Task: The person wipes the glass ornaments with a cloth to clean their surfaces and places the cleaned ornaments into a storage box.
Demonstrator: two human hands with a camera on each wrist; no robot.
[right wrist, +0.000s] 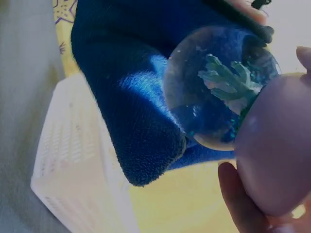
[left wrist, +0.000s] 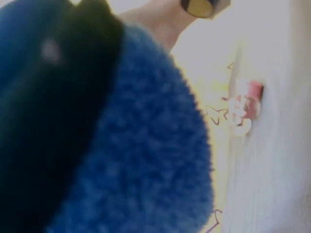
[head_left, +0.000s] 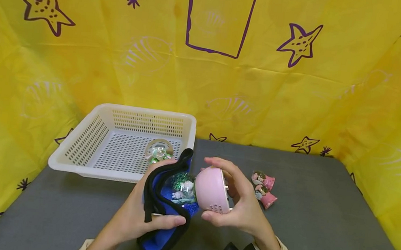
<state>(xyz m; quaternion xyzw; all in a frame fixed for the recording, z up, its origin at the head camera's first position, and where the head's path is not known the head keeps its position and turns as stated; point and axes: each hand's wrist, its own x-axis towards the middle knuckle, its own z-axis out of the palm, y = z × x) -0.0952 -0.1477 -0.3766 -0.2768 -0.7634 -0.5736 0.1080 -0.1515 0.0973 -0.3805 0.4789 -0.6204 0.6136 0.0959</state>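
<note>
My right hand (head_left: 238,202) grips the pink base of a snow globe (head_left: 212,189), which lies on its side in the air with its glass dome pointing left. Inside the dome (right wrist: 218,87) are a pale figure, green plant shapes and glitter. A blue cloth with black edging (head_left: 164,239) is held in my left hand (head_left: 154,214), thumb over its near side, the other fingers behind it. The cloth wraps partly around the dome. In the left wrist view the fuzzy blue cloth (left wrist: 155,136) fills much of the picture and hides the globe.
A white perforated basket (head_left: 72,160) stands at the back left, with another glass globe (head_left: 159,150) inside it. Two small pink-based globes (head_left: 266,189) lie on the grey table (head_left: 322,219) right of my right hand. A yellow patterned curtain (head_left: 208,81) hangs behind.
</note>
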